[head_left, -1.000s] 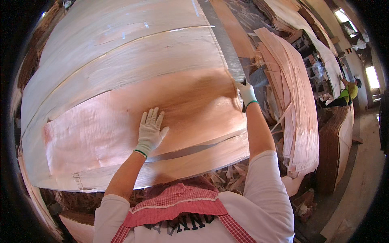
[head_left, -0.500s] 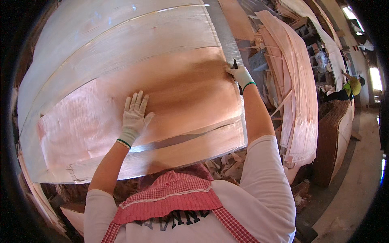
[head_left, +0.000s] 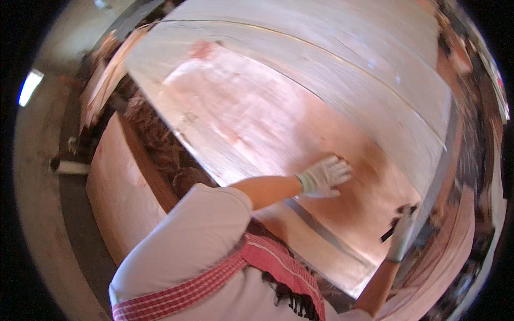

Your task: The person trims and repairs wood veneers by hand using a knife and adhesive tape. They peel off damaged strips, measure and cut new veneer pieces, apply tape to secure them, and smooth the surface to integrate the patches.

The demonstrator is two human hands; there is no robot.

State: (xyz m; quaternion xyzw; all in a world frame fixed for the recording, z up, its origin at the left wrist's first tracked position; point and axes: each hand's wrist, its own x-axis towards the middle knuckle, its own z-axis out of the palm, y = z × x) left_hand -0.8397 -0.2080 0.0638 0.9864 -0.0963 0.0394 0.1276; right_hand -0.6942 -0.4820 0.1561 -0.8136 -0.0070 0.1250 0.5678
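A thin pinkish-brown wood veneer sheet [head_left: 257,115] lies across a large pale work surface [head_left: 246,40]. My left hand [head_left: 325,176], in a white knitted glove, rests flat on the veneer with its fingers stretched out. At the sheet's right end, close to the surface's edge, my gloved right hand [head_left: 401,229] is closed round a small black tool [head_left: 389,232]. Blur and the fingers hide what kind of tool it is. A narrower veneer strip [head_left: 305,235] lies along the near edge, with a dark gap between it and the sheet.
A tall stack of veneer [head_left: 126,182] stands at the left, with torn scraps [head_left: 160,128] heaped between it and the work surface. More pink veneer sheets [head_left: 444,257] hang or lie at the right. A thin cord-like line [head_left: 300,38] crosses the far part of the surface.
The view has swung left, so the work surface appears turned and the left-hand stack has come into sight. My left hand still lies flat on the veneer; my right still grips the black tool.
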